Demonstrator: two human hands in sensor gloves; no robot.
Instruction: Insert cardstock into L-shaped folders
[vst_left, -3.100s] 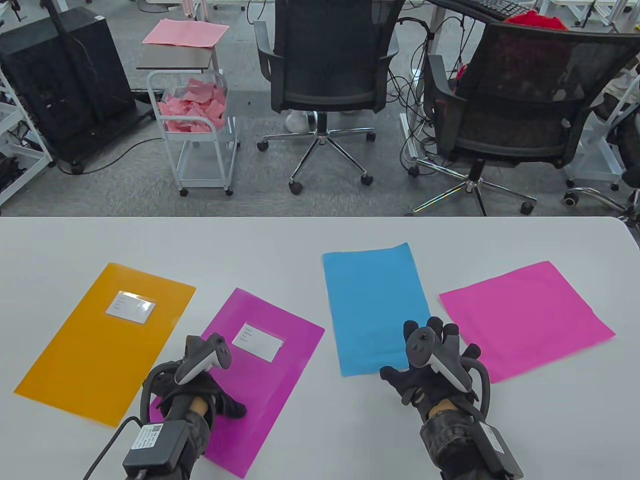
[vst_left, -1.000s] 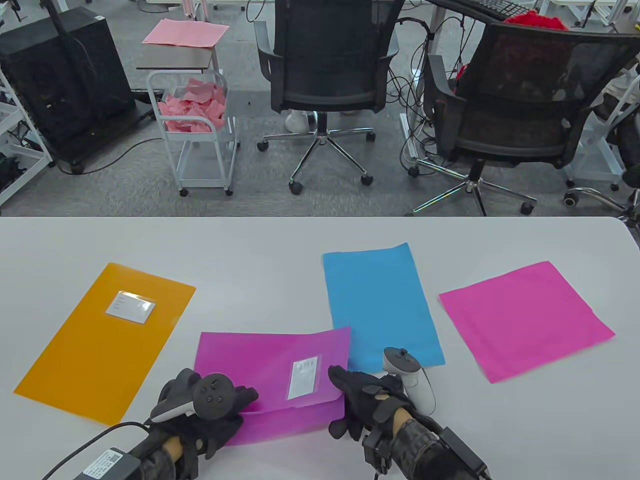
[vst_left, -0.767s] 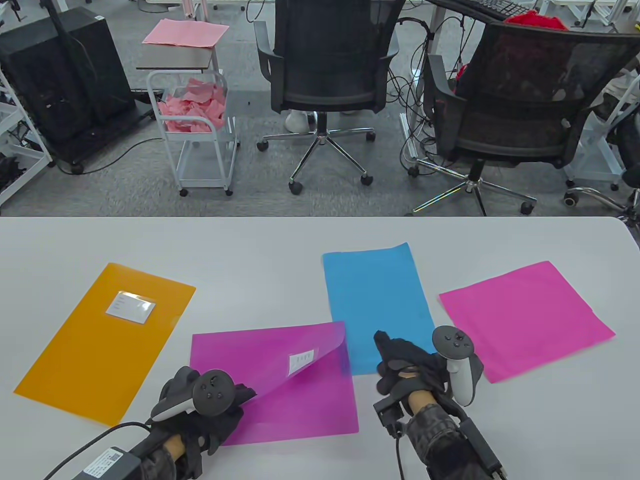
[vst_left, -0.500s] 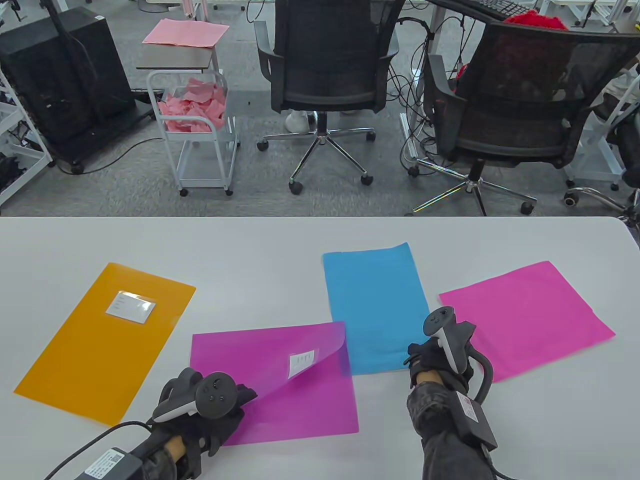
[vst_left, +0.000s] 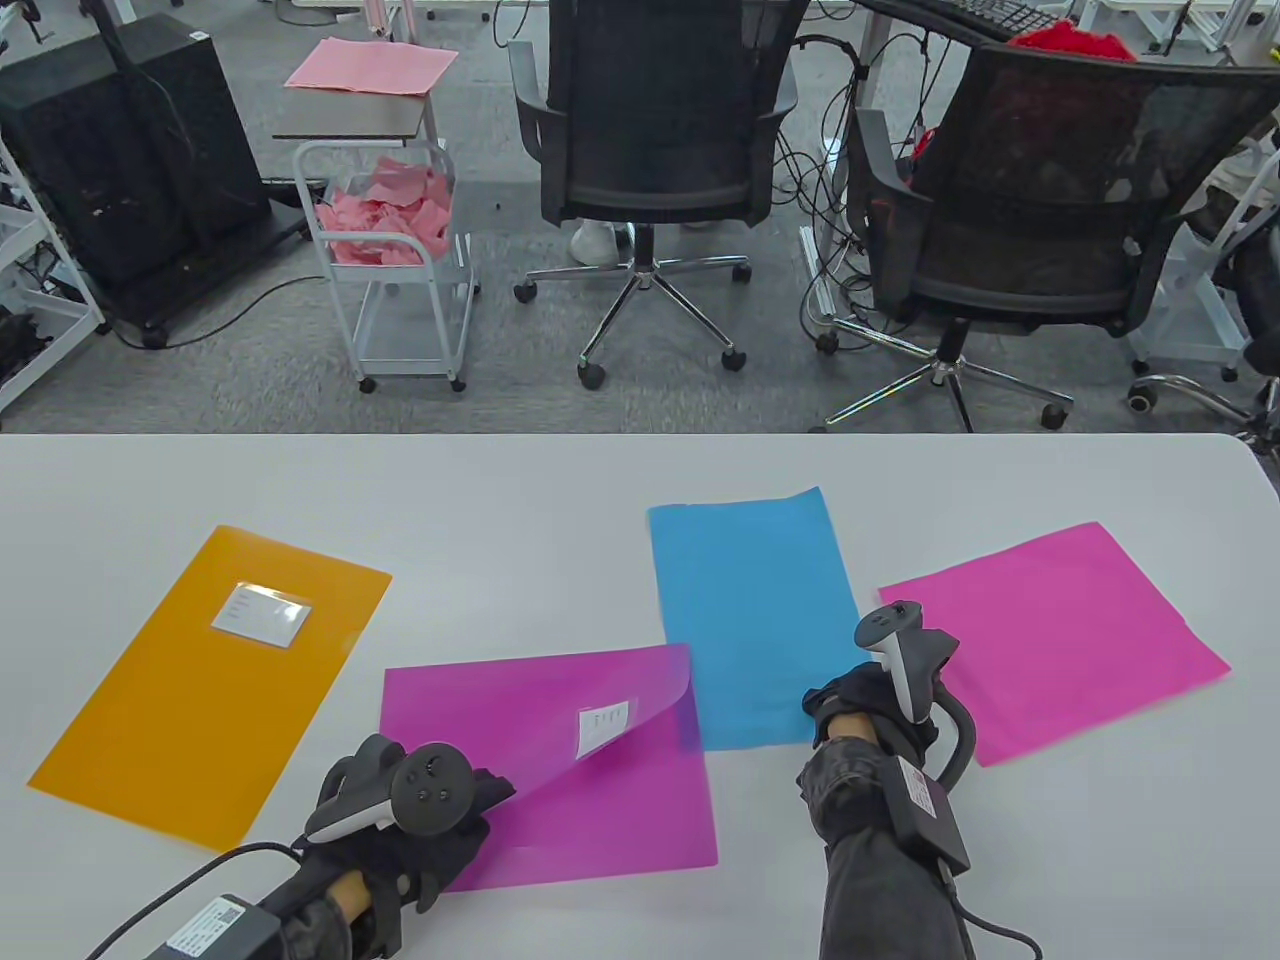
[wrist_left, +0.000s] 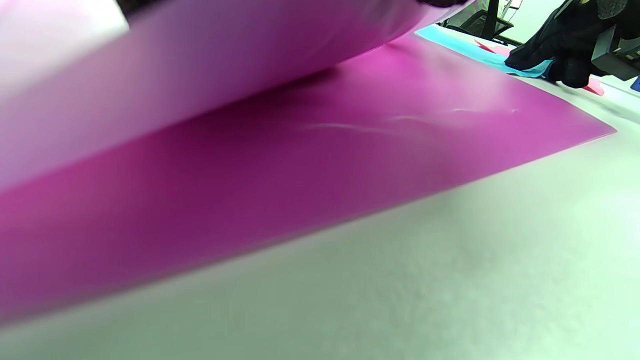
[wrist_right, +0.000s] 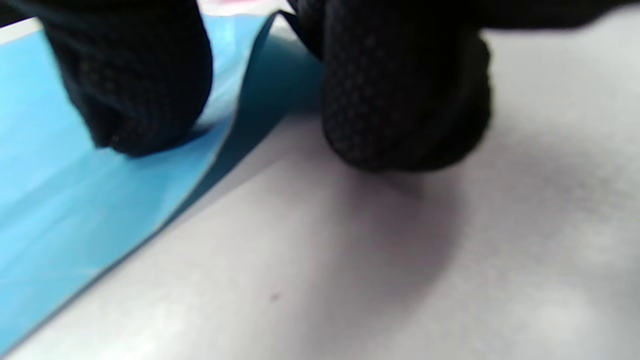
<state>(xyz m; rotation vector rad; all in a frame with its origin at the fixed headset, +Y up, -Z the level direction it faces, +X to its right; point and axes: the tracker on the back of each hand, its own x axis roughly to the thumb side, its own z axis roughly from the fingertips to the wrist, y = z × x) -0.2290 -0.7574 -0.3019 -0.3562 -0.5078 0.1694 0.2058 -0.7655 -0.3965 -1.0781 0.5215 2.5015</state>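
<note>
A magenta L-shaped folder (vst_left: 560, 790) lies at the table's near middle. My left hand (vst_left: 455, 810) holds its top sheet lifted at the near left corner, so the flap with the white label (vst_left: 603, 726) curls up; the left wrist view shows the gap under the raised sheet (wrist_left: 200, 75). A blue cardstock sheet (vst_left: 755, 620) lies right of it. My right hand (vst_left: 850, 705) grips the blue sheet's near right corner; in the right wrist view a fingertip (wrist_right: 135, 85) presses on top and the edge (wrist_right: 240, 120) curls up against another finger.
An orange L-shaped folder (vst_left: 215, 680) with a label lies at the left. A pink cardstock sheet (vst_left: 1050, 640) lies at the right. The white table's (vst_left: 560, 490) far edge borders office chairs and a small cart.
The magenta folder was turned sideways and its top sheet lifted by my left hand. My right hand left the folder, moved right and took the blue sheet's near right corner, which shifted slightly.
</note>
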